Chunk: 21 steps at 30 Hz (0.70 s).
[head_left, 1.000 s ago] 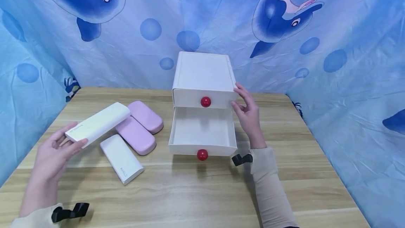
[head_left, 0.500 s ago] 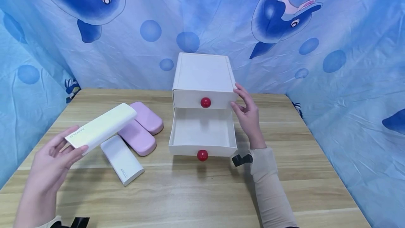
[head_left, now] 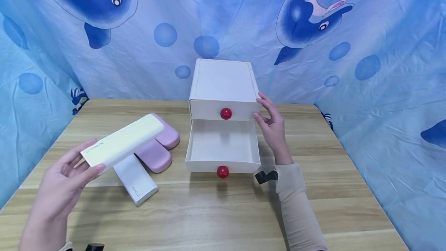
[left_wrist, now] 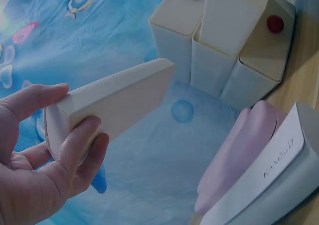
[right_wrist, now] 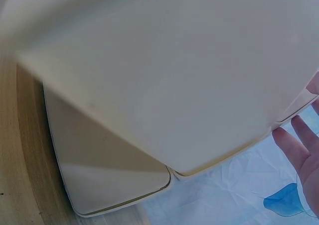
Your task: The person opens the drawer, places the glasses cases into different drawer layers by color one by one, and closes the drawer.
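Note:
My left hand grips one end of a white glasses case, raised and slanting up to the right. Thumb and fingers pinch its end in the left wrist view. Below it lie a second white glasses case lettered KANOLD and two pink-purple glasses cases, partly covered by the held one in the head view. My right hand touches the right front edge of a white drawer cabinet, its fingers fairly straight. The cabinet's middle drawer is pulled out, with nothing in it.
Red round knobs mark the drawer fronts; the bottom drawer shows in the left wrist view. The pulled-out drawer juts over the wooden table. A blue dolphin-print cloth hangs behind and at both sides.
My left hand has moved slightly right with the white glasses case, which now covers more of the cases below. The right hand and the drawer cabinet stay where they were.

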Each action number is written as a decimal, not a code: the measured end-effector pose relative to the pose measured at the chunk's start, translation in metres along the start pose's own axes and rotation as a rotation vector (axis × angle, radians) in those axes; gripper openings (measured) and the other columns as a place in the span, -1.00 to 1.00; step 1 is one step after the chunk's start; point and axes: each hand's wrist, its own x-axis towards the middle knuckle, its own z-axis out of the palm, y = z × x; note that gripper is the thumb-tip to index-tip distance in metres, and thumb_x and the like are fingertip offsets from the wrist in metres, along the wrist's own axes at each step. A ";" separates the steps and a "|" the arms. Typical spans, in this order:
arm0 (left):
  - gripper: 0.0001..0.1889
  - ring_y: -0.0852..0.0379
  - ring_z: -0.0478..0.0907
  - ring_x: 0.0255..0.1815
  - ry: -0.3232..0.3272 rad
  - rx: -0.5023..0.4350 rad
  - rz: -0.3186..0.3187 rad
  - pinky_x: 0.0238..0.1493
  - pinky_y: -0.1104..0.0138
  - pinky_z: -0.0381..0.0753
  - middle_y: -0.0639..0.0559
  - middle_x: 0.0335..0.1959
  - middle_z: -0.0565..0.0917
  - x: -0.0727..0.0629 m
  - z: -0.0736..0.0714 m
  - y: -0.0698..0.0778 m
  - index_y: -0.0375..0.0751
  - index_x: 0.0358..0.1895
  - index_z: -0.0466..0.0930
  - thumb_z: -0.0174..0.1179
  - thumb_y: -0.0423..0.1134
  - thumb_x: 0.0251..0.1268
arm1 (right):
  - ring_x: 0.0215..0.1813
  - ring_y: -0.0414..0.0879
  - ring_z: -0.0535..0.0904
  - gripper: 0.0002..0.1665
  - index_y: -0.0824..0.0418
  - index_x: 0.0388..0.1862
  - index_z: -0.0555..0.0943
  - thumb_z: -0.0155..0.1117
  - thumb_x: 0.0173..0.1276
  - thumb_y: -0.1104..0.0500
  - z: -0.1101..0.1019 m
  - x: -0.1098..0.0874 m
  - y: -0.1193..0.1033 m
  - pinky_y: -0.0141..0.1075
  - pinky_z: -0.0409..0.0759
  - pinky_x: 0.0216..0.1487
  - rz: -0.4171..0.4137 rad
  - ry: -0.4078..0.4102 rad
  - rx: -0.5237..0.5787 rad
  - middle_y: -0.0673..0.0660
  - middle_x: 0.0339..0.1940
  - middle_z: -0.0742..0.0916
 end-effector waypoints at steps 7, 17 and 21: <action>-0.32 0.17 0.63 0.04 -0.031 0.043 0.000 -0.09 0.43 0.68 -0.04 0.19 0.56 0.001 0.012 0.001 -0.38 0.37 0.30 -0.13 -0.86 0.15 | 0.46 0.13 0.32 -0.53 0.48 0.24 0.43 0.18 0.35 0.44 0.000 0.000 0.000 -0.54 0.60 0.04 -0.007 0.004 0.005 0.30 0.46 0.38; -0.33 0.18 0.63 0.04 -0.094 0.066 0.018 -0.08 0.44 0.68 -0.05 0.19 0.55 0.005 0.028 -0.001 -0.44 0.37 0.25 -0.11 -0.85 0.15 | 0.46 0.13 0.32 -0.53 0.48 0.24 0.43 0.18 0.35 0.44 0.000 -0.001 -0.001 -0.56 0.59 0.03 0.001 0.007 0.002 0.29 0.46 0.38; -0.33 0.17 0.63 0.03 -0.097 0.053 0.018 -0.07 0.43 0.68 -0.05 0.18 0.56 0.006 0.035 -0.003 -0.41 0.35 0.30 -0.11 -0.86 0.13 | 0.46 0.13 0.32 -0.53 0.48 0.24 0.43 0.18 0.35 0.43 0.000 -0.001 -0.001 -0.55 0.59 0.04 0.000 0.004 0.001 0.29 0.46 0.38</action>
